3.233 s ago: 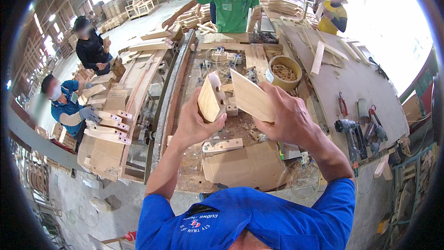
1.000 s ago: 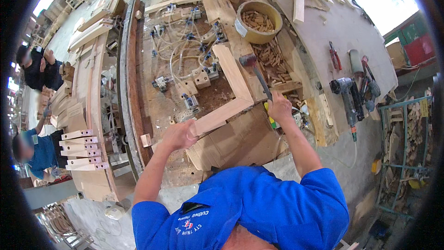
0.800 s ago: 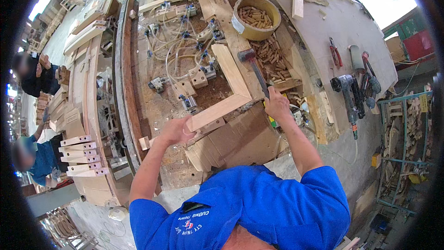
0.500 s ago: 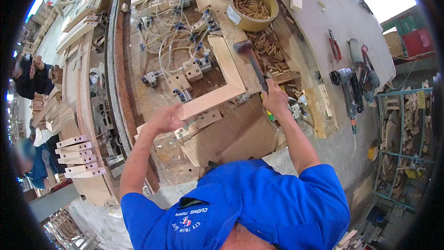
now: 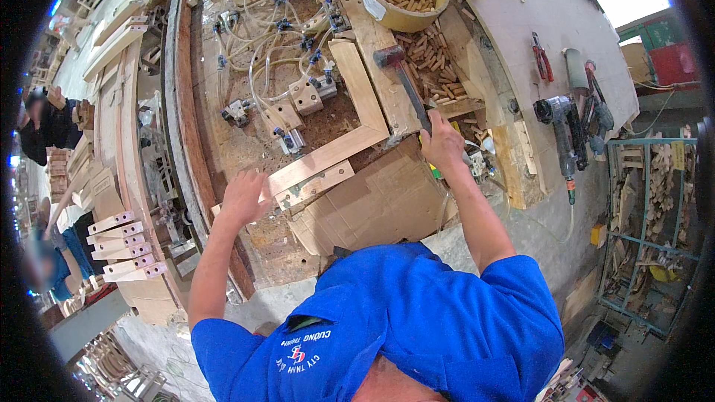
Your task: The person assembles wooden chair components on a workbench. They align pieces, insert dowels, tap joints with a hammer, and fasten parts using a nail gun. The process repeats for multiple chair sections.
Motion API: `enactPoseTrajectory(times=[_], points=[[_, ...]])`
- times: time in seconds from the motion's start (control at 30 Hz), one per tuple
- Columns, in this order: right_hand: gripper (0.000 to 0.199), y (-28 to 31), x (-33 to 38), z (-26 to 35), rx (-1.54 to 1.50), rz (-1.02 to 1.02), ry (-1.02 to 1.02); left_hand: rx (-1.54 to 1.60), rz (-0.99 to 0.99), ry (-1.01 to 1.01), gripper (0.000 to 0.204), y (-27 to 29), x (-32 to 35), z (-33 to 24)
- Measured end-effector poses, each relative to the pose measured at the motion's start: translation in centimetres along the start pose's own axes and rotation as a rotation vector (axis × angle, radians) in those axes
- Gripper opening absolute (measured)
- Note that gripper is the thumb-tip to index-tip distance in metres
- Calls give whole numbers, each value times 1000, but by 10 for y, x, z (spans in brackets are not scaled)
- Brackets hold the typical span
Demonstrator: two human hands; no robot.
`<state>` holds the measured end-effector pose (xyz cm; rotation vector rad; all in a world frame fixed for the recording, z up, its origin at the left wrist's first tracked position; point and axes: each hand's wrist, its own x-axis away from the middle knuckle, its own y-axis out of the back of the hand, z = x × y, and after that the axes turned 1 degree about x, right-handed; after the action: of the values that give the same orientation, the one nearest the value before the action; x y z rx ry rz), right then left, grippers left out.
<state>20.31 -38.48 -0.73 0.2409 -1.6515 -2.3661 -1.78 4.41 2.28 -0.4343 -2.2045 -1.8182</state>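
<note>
Two pale wooden rails meet at a mitred corner and form an L-shaped frame (image 5: 328, 156) on the workbench. My left hand (image 5: 245, 198) is closed around the left end of the frame's near rail, where its fingers partly hide the wood. In my right hand (image 5: 444, 143) is the handle of a mallet (image 5: 412, 93). The mallet's dark head lies over the wooden board just right of the frame's far rail. A drilled wooden block (image 5: 316, 184) sits along the near side of the frame, with brown cardboard (image 5: 365, 205) in front of it.
Clear air hoses and metal clamps (image 5: 287, 37) spread beyond the frame. A round tub (image 5: 406, 0) of wooden dowels stands at the back, above loose dowels (image 5: 436, 67). Red-handled pliers (image 5: 541, 59) and a power tool (image 5: 558, 130) lie right. Drilled wooden pieces (image 5: 128, 249) are stacked left.
My left hand has slid a little left along the near rail, uncovering more of it. My right hand and the mallet keep nearly the same place. The whole view has shifted slightly.
</note>
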Motion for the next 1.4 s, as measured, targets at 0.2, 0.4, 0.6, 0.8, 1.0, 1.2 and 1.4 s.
enactPoseTrajectory(times=[0.2, 0.4, 0.6, 0.8, 1.0, 1.2, 1.4], points=[[45, 4, -8, -1, 49, 44, -9, -117, -33, -85, 51, -24, 8, 18], [45, 7, -14, -2, 58, 42, 8, -86, 29, -143, 44, -21, -1, 21], [72, 8, -42, 53, 89, -67, 100, -72, -9, -101, 37, -27, 1, 19], [127, -35, -73, 113, 428, 52, -45, -50, -121, -102, 32, -31, 2, 20], [132, -33, -84, 108, 320, 227, -196, 203, 69, 148, 56, 15, -28, 28], [131, -24, -86, 127, 277, 244, -153, 902, -669, 430, 57, 6, -105, 102], [131, -22, -83, 125, 267, 242, -159, 1012, -756, 428, 44, -17, -117, 67]])
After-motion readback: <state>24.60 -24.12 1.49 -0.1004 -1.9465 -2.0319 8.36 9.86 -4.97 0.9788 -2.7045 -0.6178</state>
